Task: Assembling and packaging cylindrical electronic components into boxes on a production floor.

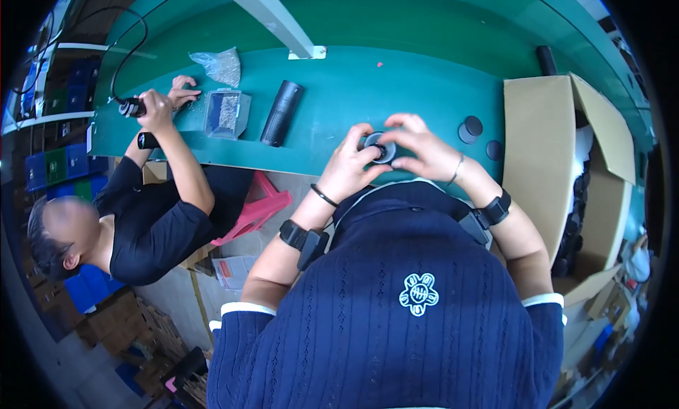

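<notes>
Close in front of my body, at the bench's near edge, both hands are on a small round part (388,144) with a grey rim and a dark middle. The fingers and thumb of my left hand (348,161) close around its left side. My right hand (426,153) curls over the right side, fingertips at the rim. The fingers hide much of the part, so its exact kind cannot be told. On the bench to the left lies a black cylinder with a dotted, mesh-like surface (282,113). Dark round discs (470,128) lie to the right of my hands.
An open cardboard box (535,154) with dark items stands at the right. On the left, a co-worker's hand (157,110) grips a corded power screwdriver (132,108). Nearby are a clear bin of small metal pieces (228,115) and a plastic bag (225,67). A metal post (272,16) rises behind.
</notes>
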A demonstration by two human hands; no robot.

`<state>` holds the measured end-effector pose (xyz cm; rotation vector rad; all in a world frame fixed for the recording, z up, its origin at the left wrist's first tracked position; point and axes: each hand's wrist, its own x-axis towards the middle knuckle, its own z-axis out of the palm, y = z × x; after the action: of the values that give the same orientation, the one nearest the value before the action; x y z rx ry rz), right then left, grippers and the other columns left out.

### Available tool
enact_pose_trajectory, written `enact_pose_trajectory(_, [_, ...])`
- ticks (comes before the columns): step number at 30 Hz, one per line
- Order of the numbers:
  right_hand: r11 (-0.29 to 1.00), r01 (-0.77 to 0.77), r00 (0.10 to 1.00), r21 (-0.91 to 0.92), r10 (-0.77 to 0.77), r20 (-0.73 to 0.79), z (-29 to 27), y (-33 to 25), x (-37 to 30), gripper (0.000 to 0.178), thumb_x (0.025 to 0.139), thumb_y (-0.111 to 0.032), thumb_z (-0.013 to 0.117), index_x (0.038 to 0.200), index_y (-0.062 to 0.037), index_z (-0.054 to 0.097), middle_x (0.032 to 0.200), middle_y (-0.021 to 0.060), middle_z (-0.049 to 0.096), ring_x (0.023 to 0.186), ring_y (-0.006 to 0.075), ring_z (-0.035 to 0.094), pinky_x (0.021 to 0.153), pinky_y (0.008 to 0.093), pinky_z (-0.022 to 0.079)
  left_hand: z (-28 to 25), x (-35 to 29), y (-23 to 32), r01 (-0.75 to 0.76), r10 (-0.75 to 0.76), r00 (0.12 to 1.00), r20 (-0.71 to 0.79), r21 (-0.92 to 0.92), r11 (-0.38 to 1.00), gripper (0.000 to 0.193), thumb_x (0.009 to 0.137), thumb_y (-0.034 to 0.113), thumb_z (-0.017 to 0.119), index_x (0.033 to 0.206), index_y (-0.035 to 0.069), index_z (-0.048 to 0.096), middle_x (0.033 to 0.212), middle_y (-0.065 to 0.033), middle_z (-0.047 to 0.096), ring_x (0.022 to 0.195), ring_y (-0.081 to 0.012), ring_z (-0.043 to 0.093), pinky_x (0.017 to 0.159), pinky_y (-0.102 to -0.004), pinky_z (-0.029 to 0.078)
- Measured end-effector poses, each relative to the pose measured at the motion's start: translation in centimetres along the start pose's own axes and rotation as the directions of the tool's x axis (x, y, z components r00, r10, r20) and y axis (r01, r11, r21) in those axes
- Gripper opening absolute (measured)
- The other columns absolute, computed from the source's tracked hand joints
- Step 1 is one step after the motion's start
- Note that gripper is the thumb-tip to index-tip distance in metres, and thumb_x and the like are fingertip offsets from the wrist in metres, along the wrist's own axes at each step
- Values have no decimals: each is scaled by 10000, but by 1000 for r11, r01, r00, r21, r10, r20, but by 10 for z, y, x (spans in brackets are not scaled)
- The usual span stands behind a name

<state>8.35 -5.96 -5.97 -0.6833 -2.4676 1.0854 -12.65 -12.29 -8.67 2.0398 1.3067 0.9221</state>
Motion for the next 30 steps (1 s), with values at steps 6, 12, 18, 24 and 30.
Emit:
enact_pose_trajectory(6, [503, -791, 612, -349, 641, -464, -23, 126, -86, 496, 779, -255, 737, 1219, -137, 542, 1217, 214, 497, 1101, 409, 506, 910, 473, 446, -9, 1, 1, -22, 20, 999, 48, 33, 999, 233, 675, 171, 827, 809, 56, 676, 1167, -163, 466, 1057, -341, 561, 878, -411, 504])
enact_pose_trajectory(12, [406, -872, 489, -273, 749, -448, -12, 158, -118, 611, 767, -337, 748, 1303, -172, 506, 1184, 211, 511, 1114, 419, 506, 962, 478, 435, -7, 1, 3, -1, 0, 998, 64, 8, 1000, 223, 684, 169, 819, 793, 39, 674, 1165, -169, 470, 1058, -344, 552, 880, -400, 493])
enact_pose_trajectory(18, [553, -823, 523, -132, 645, -558, -18, 181, -135, 519, 814, -287, 718, 1274, -127, 538, 1109, 164, 559, 1038, 328, 570, 900, 425, 487, -8, 5, 5, -1, 1, 997, 83, 8, 1000, 212, 702, 158, 805, 800, 30, 667, 1163, -174, 467, 1079, -355, 532, 906, -410, 472])
enact_pose_trajectory(24, [-285, 357, 870, 890, 448, -205, -30, 86, -82, 595, 975, -282, 509, 1462, -67, 243, 1387, 231, 372, 1120, 323, 521, 898, 355, 497, -13, 4, -1, 111, -108, 993, 37, -82, 990, 439, 720, 105, 778, 1103, 35, 577, 1257, -166, 445, 1177, -327, 474, 991, -413, 408])
enact_pose_trajectory(30, [-285, 327, 923, 901, 299, -241, -33, 46, -59, 584, 965, -232, 528, 1463, -99, 254, 1398, 244, 356, 1172, 354, 487, 935, 385, 487, 2, 2, -36, 331, -299, 943, 144, -393, 858, 654, 771, 30, 722, 1335, 95, 397, 1319, -92, 440, 1222, -215, 453, 989, -353, 427])
